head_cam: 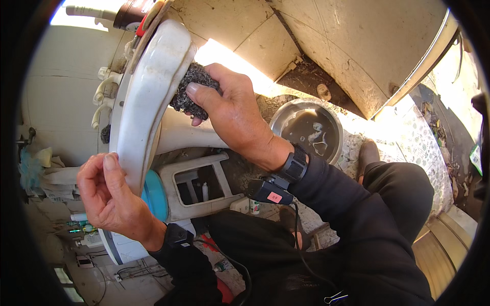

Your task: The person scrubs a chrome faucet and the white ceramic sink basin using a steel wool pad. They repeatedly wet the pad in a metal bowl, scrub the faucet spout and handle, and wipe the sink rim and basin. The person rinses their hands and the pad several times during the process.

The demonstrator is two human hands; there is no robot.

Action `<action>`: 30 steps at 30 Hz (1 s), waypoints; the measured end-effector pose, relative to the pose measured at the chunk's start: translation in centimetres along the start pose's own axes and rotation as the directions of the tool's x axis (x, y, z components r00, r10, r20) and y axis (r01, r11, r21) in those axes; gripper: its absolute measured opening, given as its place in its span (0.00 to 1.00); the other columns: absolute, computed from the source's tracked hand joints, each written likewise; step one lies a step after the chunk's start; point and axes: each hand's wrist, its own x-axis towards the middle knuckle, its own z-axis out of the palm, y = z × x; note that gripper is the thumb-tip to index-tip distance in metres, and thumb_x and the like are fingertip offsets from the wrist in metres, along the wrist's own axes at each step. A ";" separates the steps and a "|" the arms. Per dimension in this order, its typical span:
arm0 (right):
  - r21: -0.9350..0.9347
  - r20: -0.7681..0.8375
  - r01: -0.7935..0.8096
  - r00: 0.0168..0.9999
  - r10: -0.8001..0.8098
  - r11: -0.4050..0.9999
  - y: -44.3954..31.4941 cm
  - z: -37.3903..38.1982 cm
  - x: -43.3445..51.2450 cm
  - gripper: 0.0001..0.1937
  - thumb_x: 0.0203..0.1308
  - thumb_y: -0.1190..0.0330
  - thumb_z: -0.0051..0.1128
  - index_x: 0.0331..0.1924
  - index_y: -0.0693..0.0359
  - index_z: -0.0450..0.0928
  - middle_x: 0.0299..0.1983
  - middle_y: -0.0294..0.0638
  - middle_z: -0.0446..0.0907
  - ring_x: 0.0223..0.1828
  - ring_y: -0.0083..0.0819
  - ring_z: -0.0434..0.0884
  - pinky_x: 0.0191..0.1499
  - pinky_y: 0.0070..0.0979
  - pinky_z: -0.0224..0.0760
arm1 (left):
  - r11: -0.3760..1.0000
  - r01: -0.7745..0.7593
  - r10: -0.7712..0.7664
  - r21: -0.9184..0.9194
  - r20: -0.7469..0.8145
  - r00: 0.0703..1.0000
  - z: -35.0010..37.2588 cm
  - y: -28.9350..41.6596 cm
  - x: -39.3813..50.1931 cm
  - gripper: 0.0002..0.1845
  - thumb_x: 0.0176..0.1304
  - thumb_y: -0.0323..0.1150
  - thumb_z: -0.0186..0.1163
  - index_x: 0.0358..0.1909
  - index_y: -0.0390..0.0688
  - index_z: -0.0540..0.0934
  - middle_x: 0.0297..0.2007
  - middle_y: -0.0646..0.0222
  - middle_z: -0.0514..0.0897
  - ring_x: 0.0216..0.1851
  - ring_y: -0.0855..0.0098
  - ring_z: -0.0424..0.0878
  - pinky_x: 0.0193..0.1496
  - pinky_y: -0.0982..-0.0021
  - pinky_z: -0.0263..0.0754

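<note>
My right hand [229, 111] grips a dark, coarse scouring pad [195, 91] and presses it to the outer side of a white ceramic washbasin [153, 76], near its upper end in the picture. At the basin's lower end, my left hand [115, 191] has its fingers curled, with the thumb and fingertips at the rim; no object shows in it. A white pedestal [187, 134] runs from under the basin. Beyond my right hand, a metal bowl [340, 130] of murky brown water stands on the floor. Both wrists carry black strapped devices with cables.
Below the basin are a light plastic stool [168, 191] with an opening and a blue tub [155, 195]. A second dark pad [105, 134] lies behind the basin. A large stained panel [367, 46] rises at the upper right. Bottles and cables are at the lower left.
</note>
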 end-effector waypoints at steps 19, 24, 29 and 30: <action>-0.247 -0.018 0.035 0.999 -0.041 0.968 3.4 -5.1 6.6 0.07 0.73 0.72 0.67 0.42 0.70 0.83 0.29 0.44 0.86 0.27 0.26 0.86 0.31 0.29 0.79 | 0.983 -0.066 0.072 0.172 -0.025 0.997 0.2 0.6 -0.3 0.06 0.76 0.20 0.61 0.50 0.32 0.81 0.48 0.59 0.83 0.50 0.67 0.78 0.59 0.65 0.74; -0.321 0.055 0.414 0.906 -0.420 0.852 1.2 -7.6 10.1 0.07 0.69 0.72 0.69 0.40 0.67 0.83 0.30 0.49 0.84 0.32 0.37 0.84 0.36 0.33 0.78 | 0.979 -0.074 0.082 0.190 -0.034 0.996 0.3 0.5 -0.5 0.07 0.73 0.22 0.63 0.49 0.33 0.82 0.47 0.58 0.82 0.49 0.64 0.78 0.58 0.63 0.74; -0.562 0.199 0.694 0.642 -0.741 0.450 1.2 -3.6 15.4 0.10 0.71 0.68 0.73 0.45 0.67 0.89 0.33 0.50 0.87 0.36 0.33 0.88 0.42 0.34 0.81 | 0.975 -0.061 0.071 0.215 -0.036 0.997 0.7 0.8 -0.7 0.08 0.71 0.25 0.65 0.48 0.33 0.82 0.45 0.58 0.80 0.49 0.64 0.77 0.55 0.63 0.73; -0.558 0.259 0.743 0.580 -0.772 0.371 1.5 -3.7 17.3 0.11 0.71 0.67 0.72 0.49 0.66 0.90 0.36 0.50 0.89 0.38 0.33 0.89 0.44 0.34 0.82 | 0.970 -0.080 0.089 0.229 -0.032 0.995 0.8 0.9 -0.7 0.08 0.71 0.25 0.66 0.48 0.33 0.82 0.45 0.58 0.80 0.49 0.64 0.77 0.55 0.63 0.73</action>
